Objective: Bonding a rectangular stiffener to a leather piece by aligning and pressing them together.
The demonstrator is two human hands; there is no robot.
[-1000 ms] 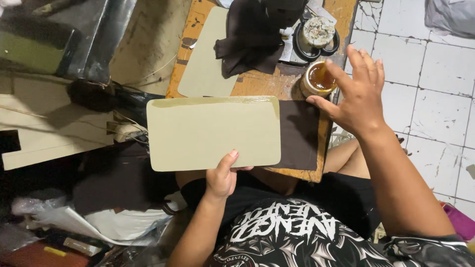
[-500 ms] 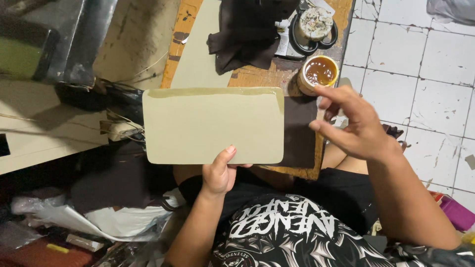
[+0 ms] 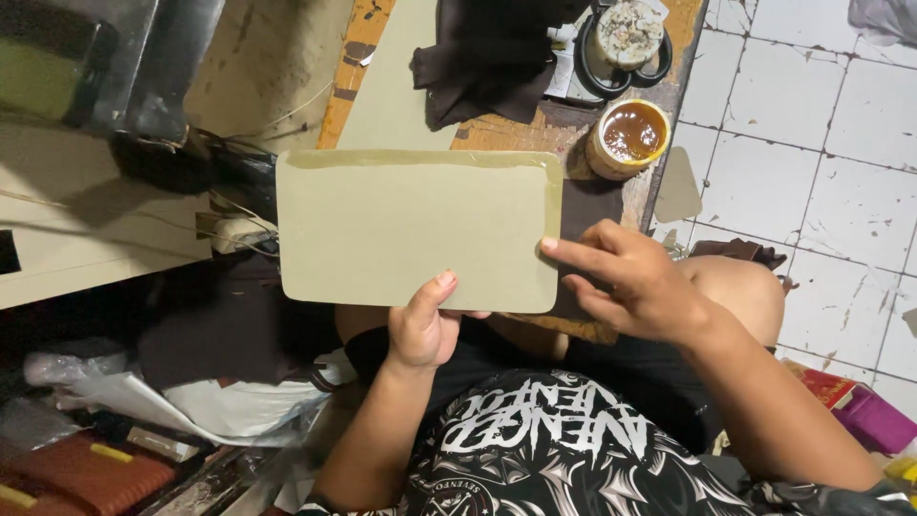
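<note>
A flat olive-green rectangular sheet (image 3: 411, 225) with rounded corners hangs above my lap and the edge of a wooden workbench (image 3: 497, 132). My left hand (image 3: 423, 323) pinches its lower edge, thumb on top. My right hand (image 3: 635, 287) is at the sheet's right edge, its index finger touching the lower right corner, fingers spread and holding nothing. An open tin of amber glue (image 3: 628, 138) stands on the bench just beyond the sheet's top right corner.
Dark brown leather pieces (image 3: 487, 57) and another pale sheet (image 3: 392, 86) lie on the bench, with a round tin (image 3: 627, 29) on a black ring behind. A machine body (image 3: 105, 57) sits at the left. White tiled floor (image 3: 821, 143) is at the right, bags and clutter at the lower left.
My right hand has come back from beside the glue tin and down to the sheet's right edge. My left hand has kept its hold on the sheet throughout.
</note>
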